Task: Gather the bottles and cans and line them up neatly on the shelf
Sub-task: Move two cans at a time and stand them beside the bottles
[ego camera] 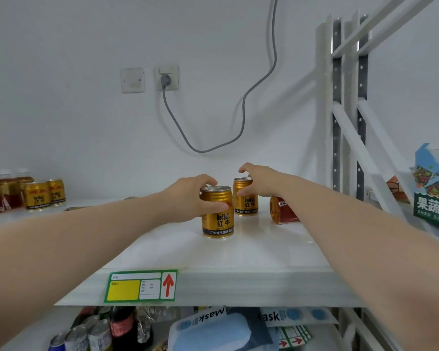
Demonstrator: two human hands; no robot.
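Two gold Red Bull cans stand upright on the white shelf (251,252). My left hand (188,196) grips the nearer gold can (218,219) around its upper part. Just behind it, my right hand (259,182) holds the top of the farther gold can (246,202), fingers curled over its rim. A red-labelled bottle (283,210) lies on its side to the right of the cans, its base facing me. At the far left stand two more gold cans (45,195) beside several red tea bottles (3,193).
A green and yellow price tag (141,286) sticks to the shelf's front edge. Below are cans, a dark cola bottle (121,325) and mask packs (218,330). A snack box (433,188) leans at right by the metal upright (337,138). A grey cable hangs from a wall socket.
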